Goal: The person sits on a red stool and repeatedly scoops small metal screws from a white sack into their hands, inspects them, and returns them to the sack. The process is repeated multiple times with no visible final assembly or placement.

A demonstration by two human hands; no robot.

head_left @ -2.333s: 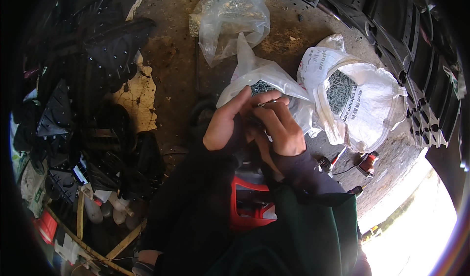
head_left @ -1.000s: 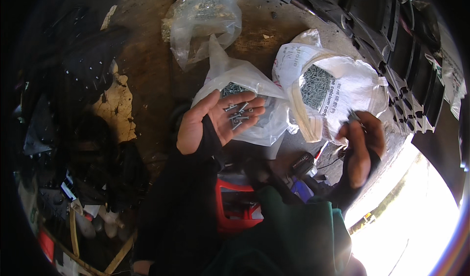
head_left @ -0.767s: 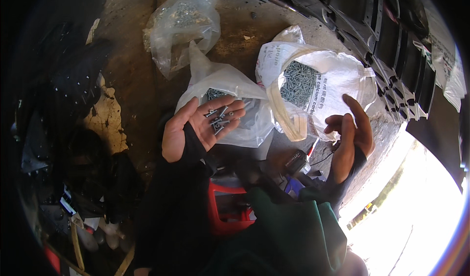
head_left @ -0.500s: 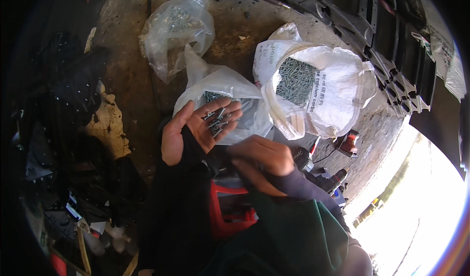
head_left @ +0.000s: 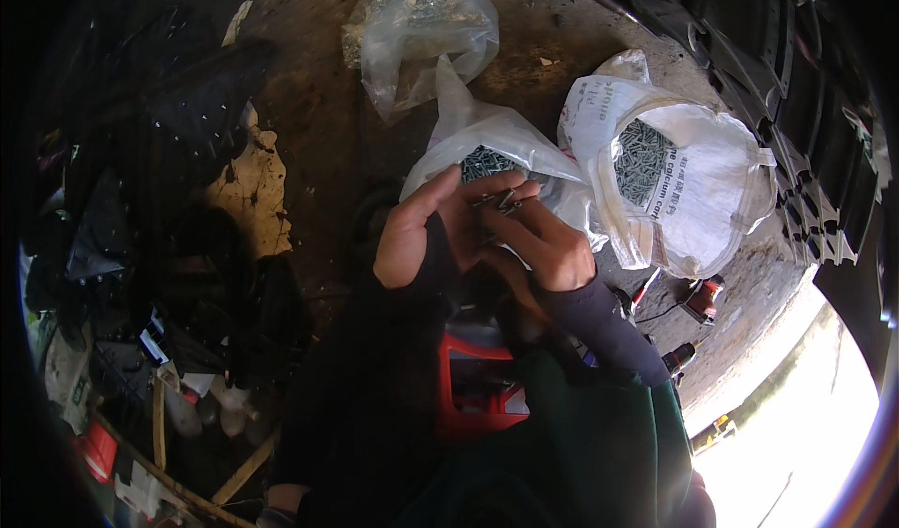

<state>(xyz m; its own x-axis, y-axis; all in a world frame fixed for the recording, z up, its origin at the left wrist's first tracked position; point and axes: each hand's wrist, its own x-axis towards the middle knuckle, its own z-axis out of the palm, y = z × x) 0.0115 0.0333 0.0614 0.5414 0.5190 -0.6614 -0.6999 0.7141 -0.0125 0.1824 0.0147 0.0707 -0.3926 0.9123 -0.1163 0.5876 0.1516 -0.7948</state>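
Screws [head_left: 508,199], slim and silvery, at differing angles

Daylight washes the lower right corner white and glints on small silver metal screws [head_left: 508,201], while shadow swallows black, stud-dotted panels [head_left: 98,242] at left; fisheye curvature bends edges near the dark, rainbow-fringed rim.

Place: workshop, by the look | stained bare floor [head_left: 323,107] | open white sack [head_left: 726,177] of loose screws [head_left: 642,161] | red power tool [head_left: 703,300] | stacked dark parts [head_left: 782,74]
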